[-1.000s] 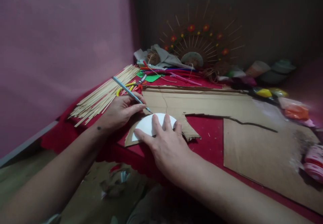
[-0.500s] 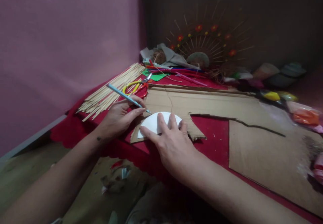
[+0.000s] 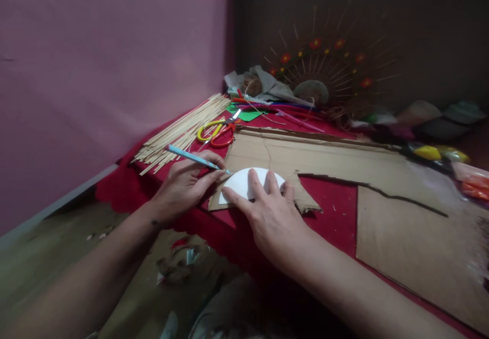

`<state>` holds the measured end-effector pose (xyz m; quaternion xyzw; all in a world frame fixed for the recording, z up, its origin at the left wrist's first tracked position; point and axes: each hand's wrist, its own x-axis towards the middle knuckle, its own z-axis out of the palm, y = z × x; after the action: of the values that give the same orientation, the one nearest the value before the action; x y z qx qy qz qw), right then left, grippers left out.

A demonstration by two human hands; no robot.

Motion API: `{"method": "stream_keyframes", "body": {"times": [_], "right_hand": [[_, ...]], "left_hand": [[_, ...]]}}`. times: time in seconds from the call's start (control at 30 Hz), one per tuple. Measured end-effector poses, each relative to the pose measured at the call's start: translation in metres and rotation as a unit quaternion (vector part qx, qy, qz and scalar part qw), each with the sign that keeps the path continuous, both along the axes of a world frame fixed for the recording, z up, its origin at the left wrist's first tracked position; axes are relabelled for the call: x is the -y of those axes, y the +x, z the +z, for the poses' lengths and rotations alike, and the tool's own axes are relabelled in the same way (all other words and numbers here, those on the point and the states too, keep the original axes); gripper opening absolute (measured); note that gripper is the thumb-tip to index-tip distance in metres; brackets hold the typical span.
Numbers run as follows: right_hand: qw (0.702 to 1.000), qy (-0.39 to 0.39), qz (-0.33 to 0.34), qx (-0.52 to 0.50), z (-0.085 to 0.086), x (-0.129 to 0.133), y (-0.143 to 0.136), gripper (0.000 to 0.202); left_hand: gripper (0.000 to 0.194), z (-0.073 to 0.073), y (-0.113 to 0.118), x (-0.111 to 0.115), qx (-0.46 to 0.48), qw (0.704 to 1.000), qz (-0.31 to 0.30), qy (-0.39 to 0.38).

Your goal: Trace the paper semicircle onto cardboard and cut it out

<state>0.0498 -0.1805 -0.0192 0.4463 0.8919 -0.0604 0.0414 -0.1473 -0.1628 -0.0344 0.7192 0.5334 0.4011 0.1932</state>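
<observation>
In left hand (image 3: 185,184), blue pencil (image 3: 191,157)

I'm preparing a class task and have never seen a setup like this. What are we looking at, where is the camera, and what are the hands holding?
There is no machine here: these are a person's two bare hands. One camera, worn on the head, looks forward and down.

The left hand holds a blue pencil, its tip close to the curved edge of a white half-round shape. The right hand presses that shape against brown cardboard with spread fingers.

Underneath is a red cloth. Beyond the left hand lie scissors and a bundle of thin pale sticks. Farther back, rather dim, stands a fan-shaped decoration with red flowers.
</observation>
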Motion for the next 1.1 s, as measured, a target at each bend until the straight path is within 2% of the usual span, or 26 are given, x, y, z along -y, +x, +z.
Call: {"method": "stream_keyframes", "body": {"times": [0.23, 0.67, 0.83, 1.1], "right_hand": [[1.000, 0.015, 0.007, 0.010, -0.003, 0.000, 0.000, 0.064], [0.999, 0.034, 0.010, 0.024, -0.004, 0.000, 0.001, 0.067], [0.999, 0.023, 0.008, 0.030, -0.004, -0.001, 0.001, 0.066], [0.999, 0.031, 0.010, 0.027, -0.004, 0.000, 0.002, 0.067]], "left_hand": [[0.014, -0.008, -0.008, 0.013, 0.006, 1.000, -0.011, -0.001], [0.007, -0.005, -0.007, 0.029, -0.016, 0.998, 0.014, 0.059], [0.008, -0.007, -0.006, 0.034, -0.013, 0.998, 0.020, 0.051], [0.006, -0.005, -0.006, 0.043, -0.027, 0.997, 0.003, 0.068]]}}
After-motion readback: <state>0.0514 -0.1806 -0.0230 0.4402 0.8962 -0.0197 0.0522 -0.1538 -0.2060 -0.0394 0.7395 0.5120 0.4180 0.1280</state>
